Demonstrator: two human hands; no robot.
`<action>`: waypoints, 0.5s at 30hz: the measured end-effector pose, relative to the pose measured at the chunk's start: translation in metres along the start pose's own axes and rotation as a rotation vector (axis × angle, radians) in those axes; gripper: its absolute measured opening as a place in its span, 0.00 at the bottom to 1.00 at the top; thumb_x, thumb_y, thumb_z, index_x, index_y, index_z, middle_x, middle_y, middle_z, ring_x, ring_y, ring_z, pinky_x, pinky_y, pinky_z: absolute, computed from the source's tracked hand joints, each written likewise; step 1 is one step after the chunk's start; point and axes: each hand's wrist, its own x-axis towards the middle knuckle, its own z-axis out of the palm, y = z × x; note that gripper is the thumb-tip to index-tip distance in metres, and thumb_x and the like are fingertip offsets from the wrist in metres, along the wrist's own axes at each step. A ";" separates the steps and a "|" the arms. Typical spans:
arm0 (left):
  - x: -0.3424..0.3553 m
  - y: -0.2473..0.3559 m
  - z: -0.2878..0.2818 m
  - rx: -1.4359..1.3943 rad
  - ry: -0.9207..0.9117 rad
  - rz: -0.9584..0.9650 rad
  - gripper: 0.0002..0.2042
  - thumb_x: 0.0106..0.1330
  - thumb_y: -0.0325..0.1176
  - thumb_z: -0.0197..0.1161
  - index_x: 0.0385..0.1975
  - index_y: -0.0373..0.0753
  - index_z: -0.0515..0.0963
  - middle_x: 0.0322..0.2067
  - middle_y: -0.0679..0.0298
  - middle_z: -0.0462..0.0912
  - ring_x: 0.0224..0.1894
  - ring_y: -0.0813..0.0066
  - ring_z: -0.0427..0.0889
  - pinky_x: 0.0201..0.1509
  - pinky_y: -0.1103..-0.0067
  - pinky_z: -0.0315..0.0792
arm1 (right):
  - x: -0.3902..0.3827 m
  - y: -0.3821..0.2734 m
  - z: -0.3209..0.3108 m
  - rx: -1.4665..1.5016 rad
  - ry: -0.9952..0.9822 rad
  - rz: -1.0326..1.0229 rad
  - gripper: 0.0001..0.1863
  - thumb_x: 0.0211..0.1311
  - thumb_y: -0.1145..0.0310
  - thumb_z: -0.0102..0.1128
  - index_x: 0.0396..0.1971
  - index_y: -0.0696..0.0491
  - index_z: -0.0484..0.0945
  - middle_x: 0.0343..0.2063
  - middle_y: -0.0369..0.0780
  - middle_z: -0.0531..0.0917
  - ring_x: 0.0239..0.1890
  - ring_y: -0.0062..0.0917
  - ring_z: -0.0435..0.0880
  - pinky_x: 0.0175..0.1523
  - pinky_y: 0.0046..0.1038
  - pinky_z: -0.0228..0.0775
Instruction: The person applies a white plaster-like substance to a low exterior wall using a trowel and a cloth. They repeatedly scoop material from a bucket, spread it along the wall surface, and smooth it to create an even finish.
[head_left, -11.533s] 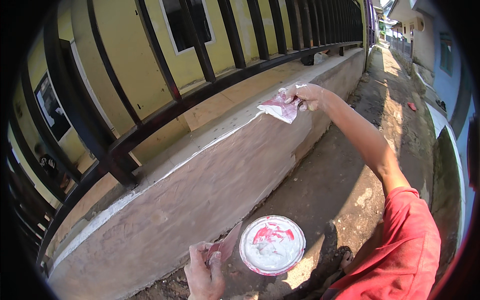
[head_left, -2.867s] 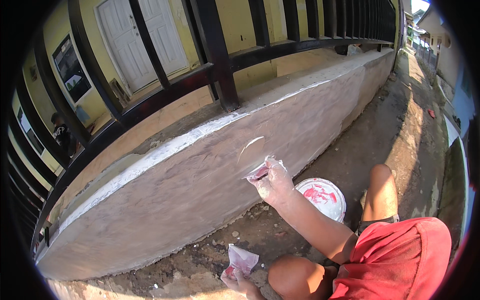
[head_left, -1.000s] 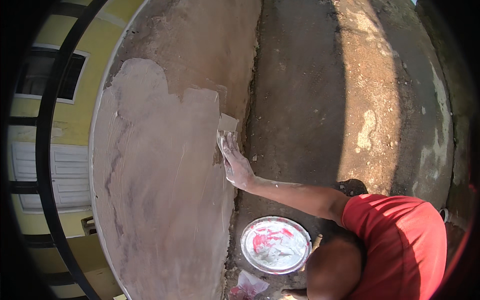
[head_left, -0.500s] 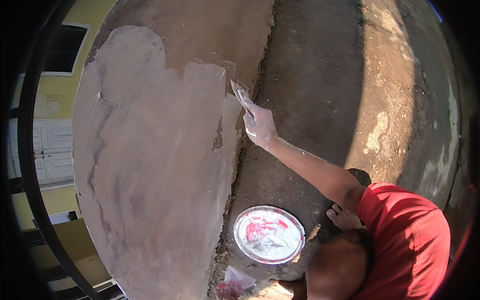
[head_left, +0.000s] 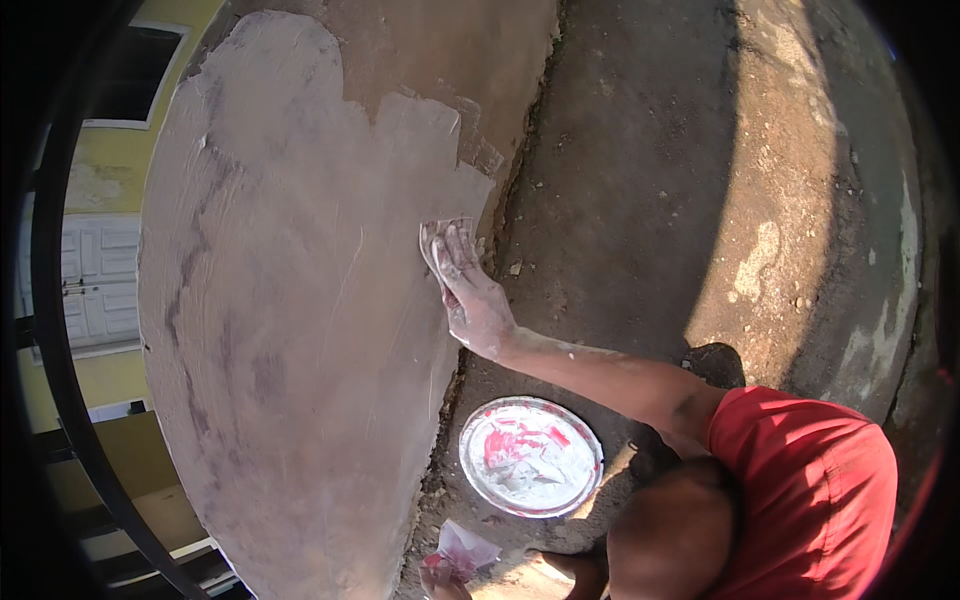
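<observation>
My right hand [head_left: 475, 305], smeared with white, grips a putty knife [head_left: 430, 240] with the fingers stretched along its blade. The blade lies against a wall [head_left: 290, 330] with a broad coat of pale greyish putty, close to its right-hand edge. At the lower edge, partly cut off, my left hand [head_left: 440, 582] is closed on a pinkish translucent sheet [head_left: 467, 548]; its exact kind is unclear. Between the wall and my knee, a round tray [head_left: 530, 505] on the ground holds white putty [head_left: 535, 470] with red showing through.
Bare brown wall surface [head_left: 430, 45] shows above the coat. Dark ground [head_left: 620, 180] runs alongside, with a sunlit strip [head_left: 770, 180] farther right. My red sleeve [head_left: 810, 480] and bent knee [head_left: 670, 530] fill the lower right. A dark metal bar [head_left: 60, 370] and a white door [head_left: 100, 275] stand at left.
My right hand has moved down and left along the wall with the putty knife, its blade now flatter against the coat. The brown patch near the edge is now covered. The view has shifted slightly.
</observation>
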 end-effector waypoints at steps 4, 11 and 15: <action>0.003 0.008 0.015 0.058 -0.025 0.062 0.15 0.77 0.30 0.59 0.60 0.42 0.74 0.52 0.60 0.81 0.49 0.66 0.80 0.47 0.71 0.78 | -0.094 -0.019 0.026 -0.023 -0.259 -0.150 0.48 0.55 0.84 0.63 0.78 0.50 0.56 0.79 0.47 0.52 0.81 0.48 0.47 0.80 0.43 0.59; -0.016 0.040 0.033 -0.191 0.046 -0.053 0.15 0.76 0.31 0.60 0.61 0.41 0.74 0.52 0.59 0.81 0.49 0.67 0.80 0.48 0.72 0.78 | 0.003 0.012 -0.068 0.103 -0.074 0.078 0.37 0.60 0.89 0.50 0.72 0.55 0.65 0.73 0.47 0.67 0.74 0.40 0.66 0.75 0.34 0.65; -0.014 0.031 0.029 -0.241 0.045 -0.113 0.16 0.76 0.31 0.61 0.61 0.41 0.74 0.52 0.59 0.81 0.50 0.67 0.80 0.48 0.72 0.78 | 0.077 0.063 -0.075 -0.063 0.078 0.059 0.35 0.58 0.88 0.51 0.70 0.55 0.70 0.68 0.53 0.72 0.71 0.42 0.70 0.71 0.33 0.71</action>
